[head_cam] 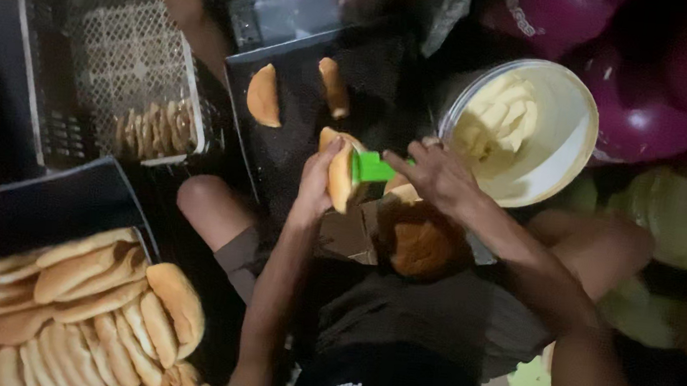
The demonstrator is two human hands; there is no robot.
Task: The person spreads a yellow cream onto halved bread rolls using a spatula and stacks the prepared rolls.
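L hand fingers closed round split golden bread bun, cut side toward R hand. R fingers grip green plastic spreader against bun. White tub of pale butter at 1 o'clock, close for scooping.

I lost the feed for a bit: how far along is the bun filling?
Done: two buns lie on the dark tray. In hand: left hand holds a bun; right hand works a green spreader in it. Left: the big bun pile.
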